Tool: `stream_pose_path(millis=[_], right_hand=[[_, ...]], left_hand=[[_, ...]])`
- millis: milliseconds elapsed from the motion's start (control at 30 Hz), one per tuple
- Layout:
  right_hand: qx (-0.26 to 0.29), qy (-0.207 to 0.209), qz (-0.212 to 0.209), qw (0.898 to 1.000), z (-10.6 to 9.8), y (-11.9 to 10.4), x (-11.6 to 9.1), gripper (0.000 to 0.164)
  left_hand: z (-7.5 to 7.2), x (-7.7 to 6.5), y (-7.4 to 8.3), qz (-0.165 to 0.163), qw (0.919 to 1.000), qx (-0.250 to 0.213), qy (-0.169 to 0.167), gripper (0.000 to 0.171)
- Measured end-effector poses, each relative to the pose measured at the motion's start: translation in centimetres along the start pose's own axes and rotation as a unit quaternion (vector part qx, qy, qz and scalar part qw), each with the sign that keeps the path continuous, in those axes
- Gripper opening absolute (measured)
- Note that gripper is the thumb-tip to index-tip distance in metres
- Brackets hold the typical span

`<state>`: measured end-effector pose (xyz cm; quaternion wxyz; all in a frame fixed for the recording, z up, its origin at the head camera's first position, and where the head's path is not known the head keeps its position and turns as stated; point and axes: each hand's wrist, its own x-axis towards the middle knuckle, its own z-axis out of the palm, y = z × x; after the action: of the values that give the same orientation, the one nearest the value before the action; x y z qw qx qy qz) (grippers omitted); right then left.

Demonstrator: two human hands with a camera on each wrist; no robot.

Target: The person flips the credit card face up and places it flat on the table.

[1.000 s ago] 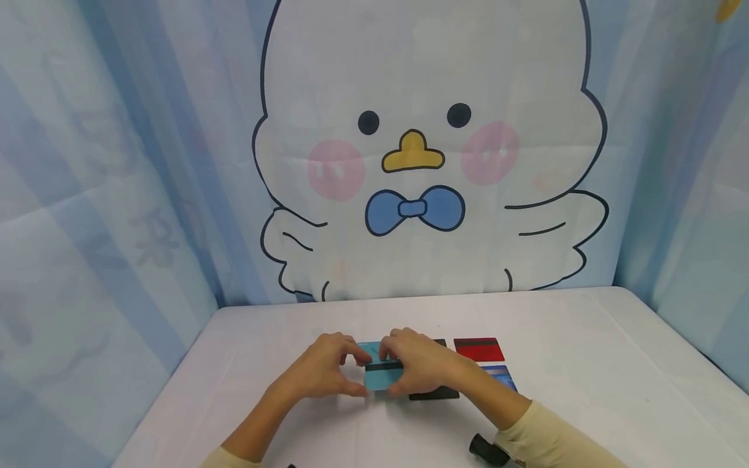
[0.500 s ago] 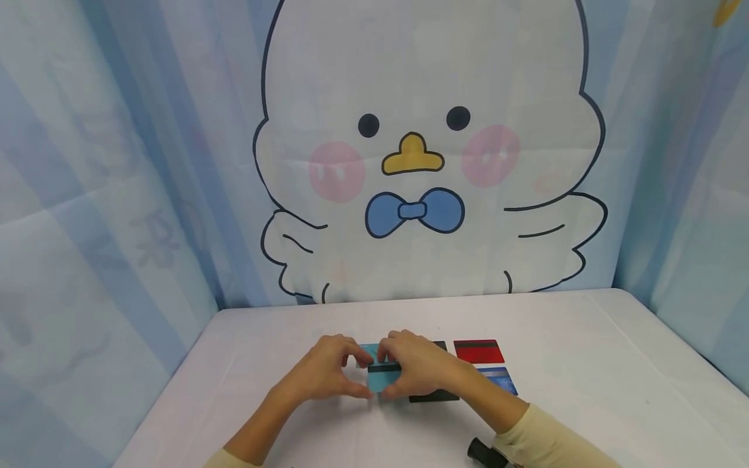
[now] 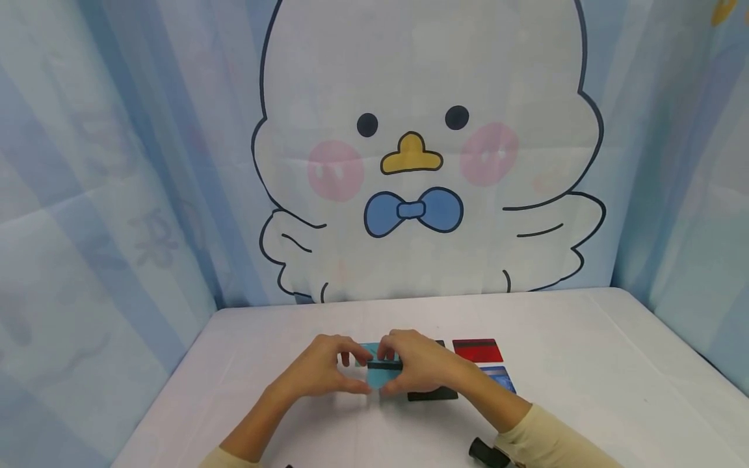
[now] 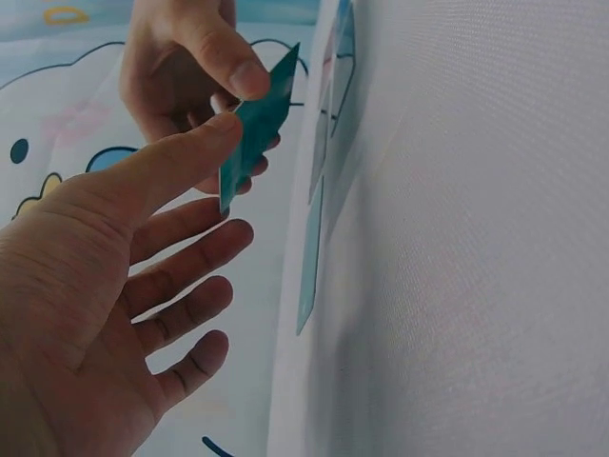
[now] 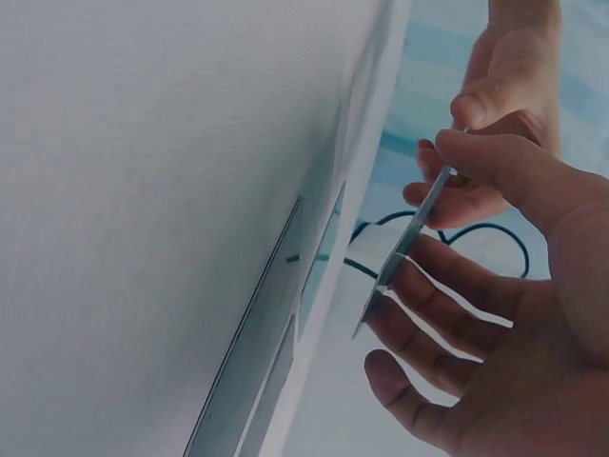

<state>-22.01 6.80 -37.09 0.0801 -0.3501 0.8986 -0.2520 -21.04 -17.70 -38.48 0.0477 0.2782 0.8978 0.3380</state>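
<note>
Printed fabric (image 3: 526,162) backs the white surface (image 3: 585,351). I take the red card (image 3: 477,351) as datum. I locate the striped teal card (image 3: 379,377) left of the red card and slightly closer to the person, raised off the surface. Its long axis appears to run from hand to hand. The left hand (image 3: 318,365) pinches one end; the right hand (image 3: 421,361), nearer the red card, pinches the other.
</note>
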Motion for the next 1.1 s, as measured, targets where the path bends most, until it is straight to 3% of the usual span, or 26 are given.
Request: stream_pose_path(millis=[733,1100], right_hand=[[0.069,0.005,-0.011,0.998,-0.2,0.5,-0.3,0.04],[0.102,0.012,-0.032,0.994,-0.3,1.1,-0.4,0.046]], left_hand=[[-0.4,0.0,-0.4,0.006,0.9997,-0.026,0.0,0.041],[-0.6,0.0,-0.6,-0.008,0.9973,-0.073,-0.01,0.039]])
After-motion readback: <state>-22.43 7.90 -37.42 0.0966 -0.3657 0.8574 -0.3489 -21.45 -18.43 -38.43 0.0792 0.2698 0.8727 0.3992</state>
